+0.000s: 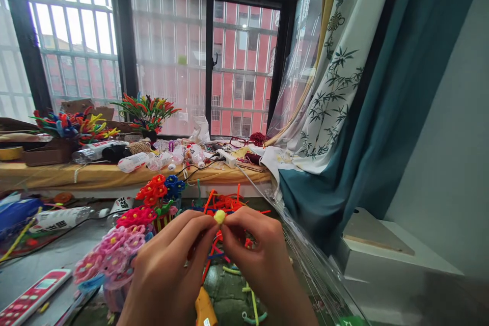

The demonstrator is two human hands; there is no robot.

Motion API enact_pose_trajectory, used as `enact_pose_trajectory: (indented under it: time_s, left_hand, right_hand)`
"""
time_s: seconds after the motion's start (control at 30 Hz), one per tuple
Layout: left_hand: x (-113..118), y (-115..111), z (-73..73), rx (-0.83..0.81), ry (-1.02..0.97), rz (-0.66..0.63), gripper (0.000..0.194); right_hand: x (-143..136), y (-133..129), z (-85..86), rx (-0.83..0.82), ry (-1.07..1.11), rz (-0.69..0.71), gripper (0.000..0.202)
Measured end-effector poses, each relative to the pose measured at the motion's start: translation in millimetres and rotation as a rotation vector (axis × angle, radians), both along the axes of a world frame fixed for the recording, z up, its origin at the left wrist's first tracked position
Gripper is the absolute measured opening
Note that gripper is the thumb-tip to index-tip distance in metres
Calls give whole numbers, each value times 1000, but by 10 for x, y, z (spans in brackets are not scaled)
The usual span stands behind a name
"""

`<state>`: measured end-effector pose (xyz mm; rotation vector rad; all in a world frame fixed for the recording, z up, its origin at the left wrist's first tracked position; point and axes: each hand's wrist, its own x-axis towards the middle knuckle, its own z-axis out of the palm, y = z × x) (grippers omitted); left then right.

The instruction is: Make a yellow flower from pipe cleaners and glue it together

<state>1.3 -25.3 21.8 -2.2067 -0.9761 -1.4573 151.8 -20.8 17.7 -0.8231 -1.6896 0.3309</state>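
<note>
I pinch a small yellow pompom (219, 217) between the fingertips of my left hand (170, 270) and my right hand (260, 260); both sets of fingers are closed tight on it. It sits above the pile of orange pipe cleaners (225, 202) on the tabletop (46, 257). To do this well, I judge I should keep the pinch light and even, so the fluff isn't crushed. The ball is round, so no long axis shows; any stem below is hidden. Left of the pompom stand pink pipe-cleaner flowers (114, 254).

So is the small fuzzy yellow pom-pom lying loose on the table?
No, the small fuzzy yellow pom-pom is pinched between fingertips of the left hand and right hand.
</note>
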Motion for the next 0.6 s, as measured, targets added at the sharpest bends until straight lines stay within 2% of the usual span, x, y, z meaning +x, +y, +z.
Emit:
enact_pose_trajectory:
  time_s: [0.17, 0.4, 0.6]
  left_hand:
    - [0, 36, -8, -76, -60, -53, 13]
    - [-54, 57, 14, -293, -208, -166, 14]
    - [-6, 12, 59, -473, -312, -184, 17]
  right_hand:
    - [5, 15, -14, 30, -17, 15, 19]
    - [8, 24, -4, 31, -21, 7, 19]
    - [11, 21, -21, 47, -26, 40, 17]
